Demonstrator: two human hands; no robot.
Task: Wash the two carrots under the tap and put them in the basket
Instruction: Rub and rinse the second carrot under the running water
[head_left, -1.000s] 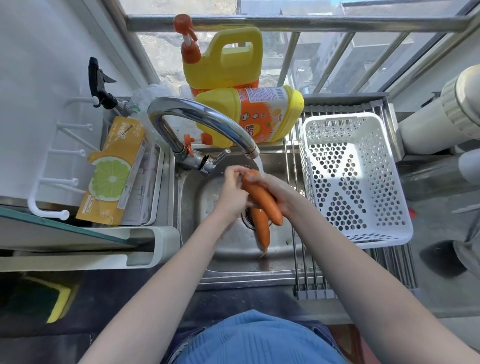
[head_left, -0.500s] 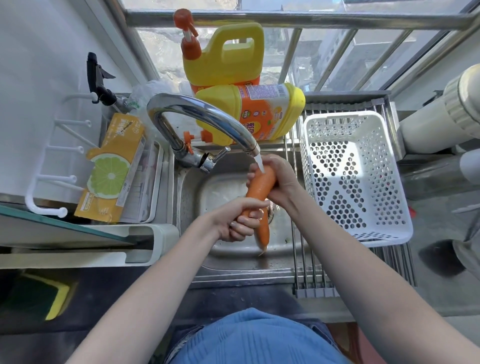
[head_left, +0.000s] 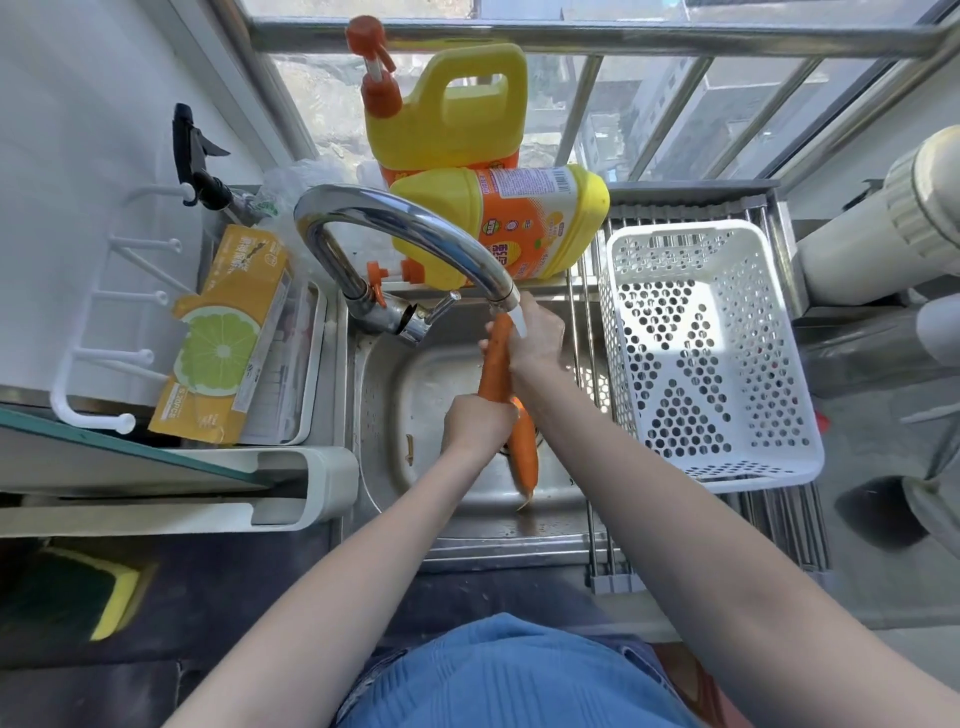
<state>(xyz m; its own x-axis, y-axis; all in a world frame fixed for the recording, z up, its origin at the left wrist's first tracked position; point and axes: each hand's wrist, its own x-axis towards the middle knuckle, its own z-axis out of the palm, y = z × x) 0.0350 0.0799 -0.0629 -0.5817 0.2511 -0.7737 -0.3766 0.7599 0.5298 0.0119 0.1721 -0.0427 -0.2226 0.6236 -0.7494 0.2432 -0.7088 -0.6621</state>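
Note:
One orange carrot (head_left: 496, 364) is held upright under the chrome tap (head_left: 415, 234), where water runs from the spout. My right hand (head_left: 537, 340) grips its top end right below the spout. My left hand (head_left: 478, 423) is curled round its lower end. A second carrot (head_left: 523, 452) lies in the steel sink (head_left: 410, 395) just behind my left hand, tip pointing toward me. The white perforated basket (head_left: 711, 462) stands on a drying rack to the right of the sink, with nothing in it.
Two yellow detergent jugs (head_left: 493, 228) sit behind the tap on the sill. A yellow lemon-print packet (head_left: 223, 343) leans in a tray on the left. A white rack (head_left: 291, 488) borders the sink's left side. A sponge (head_left: 114, 597) lies bottom left.
My left hand slid down the carrot from its top to its lower end, while my right hand turned the carrot upright under the water. The second carrot stays in the sink.

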